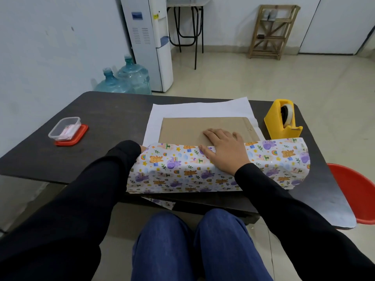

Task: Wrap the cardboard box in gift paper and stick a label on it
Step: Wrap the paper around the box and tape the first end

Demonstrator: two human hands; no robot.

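A flat brown cardboard box [182,128] lies on a sheet of gift paper [194,171] on the dark table. The paper shows its white back beyond the box, and its near flap, printed with cartoon animals, is folded up over the box's near edge. My right hand [225,149] presses flat on that flap and on the box top, fingers straight. My left hand [143,148] is almost wholly hidden behind the flap's left end; only a sliver shows past the black sleeve.
A yellow tape dispenser [283,120] stands at the table's right. A small clear plastic container [65,128] with pink-white pieces sits on its red lid at the left. A red chair [355,191] is at the right edge. Water bottles and a dispenser stand behind.
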